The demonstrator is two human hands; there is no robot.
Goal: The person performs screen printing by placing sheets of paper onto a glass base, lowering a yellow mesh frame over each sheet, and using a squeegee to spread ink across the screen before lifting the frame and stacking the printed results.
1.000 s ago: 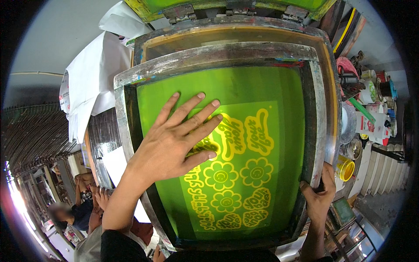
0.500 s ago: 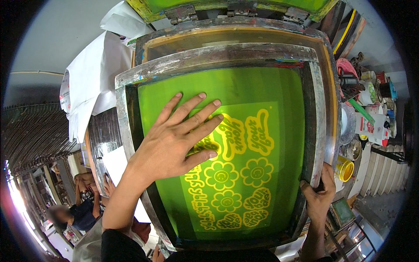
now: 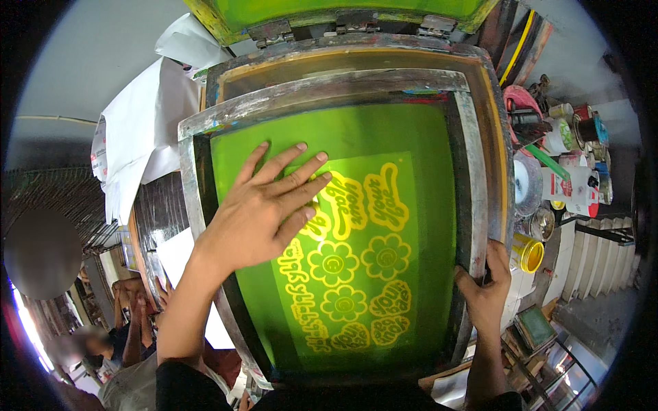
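Before me is a screen printing frame, its worn wooden sides grey and stained. Green mesh stretches across it, bearing yellow-outlined lettering and flower shapes. My left hand rests on the mesh, fingers spread, covering part of the lettering at the upper left. At the frame's right side my right hand is closed round the wood, thumb on the inner side. A second wooden frame lies beneath, showing along the far and right sides.
Hinge clamps join a green-meshed frame at the far edge. White paper sheets stand at left. Paint cans, a yellow tub and a clear bowl crowd the right. People are at the lower left.
The screen frame and both hands sit slightly further left in view; the hands keep about the same places on it. Another person's head has come into view at the left.
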